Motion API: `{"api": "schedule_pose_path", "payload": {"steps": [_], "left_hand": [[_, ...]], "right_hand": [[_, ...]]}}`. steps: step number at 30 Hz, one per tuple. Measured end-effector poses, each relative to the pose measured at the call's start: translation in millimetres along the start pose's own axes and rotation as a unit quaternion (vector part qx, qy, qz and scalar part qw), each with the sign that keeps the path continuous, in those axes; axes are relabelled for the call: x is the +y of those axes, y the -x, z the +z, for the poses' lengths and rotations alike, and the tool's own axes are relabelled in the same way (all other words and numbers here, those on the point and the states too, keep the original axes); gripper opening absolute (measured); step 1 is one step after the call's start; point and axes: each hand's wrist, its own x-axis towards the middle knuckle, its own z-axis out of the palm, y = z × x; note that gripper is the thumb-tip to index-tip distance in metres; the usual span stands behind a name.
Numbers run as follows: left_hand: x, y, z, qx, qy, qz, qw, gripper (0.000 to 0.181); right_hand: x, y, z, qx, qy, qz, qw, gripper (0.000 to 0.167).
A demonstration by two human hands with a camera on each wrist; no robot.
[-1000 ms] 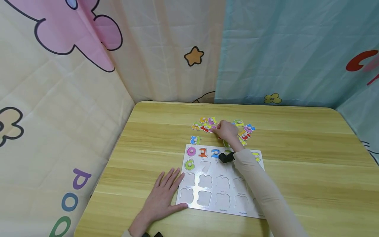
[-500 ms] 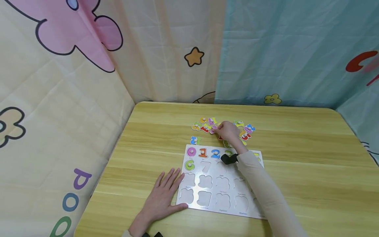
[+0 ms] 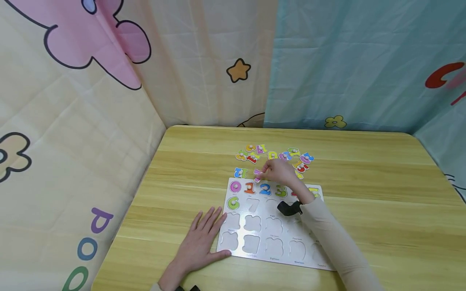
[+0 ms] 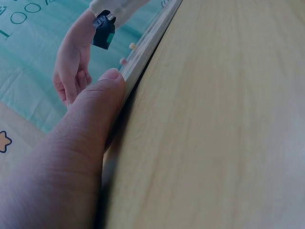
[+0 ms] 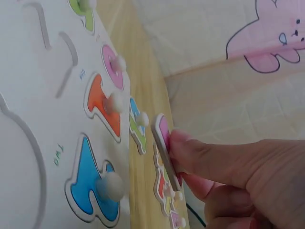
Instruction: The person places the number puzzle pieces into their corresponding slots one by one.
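Note:
A white number puzzle board lies on the table, with knobbed numbers 0 to 6 seated along its top rows and bare recesses below. My right hand pinches a pink number piece above the board's back edge. Seen edge-on in the right wrist view, that pink piece is tilted upright between thumb and fingers, and its digit cannot be read there. Flat and spread, my left hand rests at the board's left edge. Its thumb touches the board's side in the left wrist view.
Loose number pieces lie in two groups behind the board, one around a red-and-green piece, the other around a purple-and-blue piece. A blue-and-green piece sits just off the board's back left corner. Printed curtains stand behind the table.
My right hand has drawn toward the board from the loose pieces, bringing the pink piece with it. Pieces it covered now show. The left hand stays where it was.

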Motion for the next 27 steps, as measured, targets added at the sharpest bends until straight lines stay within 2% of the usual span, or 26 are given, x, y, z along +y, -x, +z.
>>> {"api": "schedule_pose_path", "payload": {"steps": [4,8,14,19,22,27], "left_hand": [[-0.1,0.5,0.4,0.001,-0.002,0.001,1.0,0.097],[0.0,0.1,0.5,0.0,0.0,0.0,1.0,0.097],[0.0,-1.0,-0.3,0.0,0.003,0.001,1.0,0.097],[0.0,-0.9,-0.1,0.007,0.004,0.003,1.0,0.097],[0.1,-0.7,0.0,0.001,0.002,0.002,1.0,0.097],[0.4,-0.8,-0.9,-0.011,0.0,-0.003,0.9999,0.097]], "right_hand": [[-6,11.1,9,-0.042,0.009,-0.044,0.9981,0.028],[-10,20.4,18,-0.079,0.02,-0.072,0.9941,0.024],[-16,33.8,24,-0.09,0.036,-0.098,0.9905,0.022],[-19,40.5,28,-0.1,0.061,-0.103,0.9877,0.023],[-20,41.7,31,-0.108,0.068,-0.097,0.9871,0.025],[-19,40.4,35,-0.102,0.072,-0.091,0.988,0.025]]}}
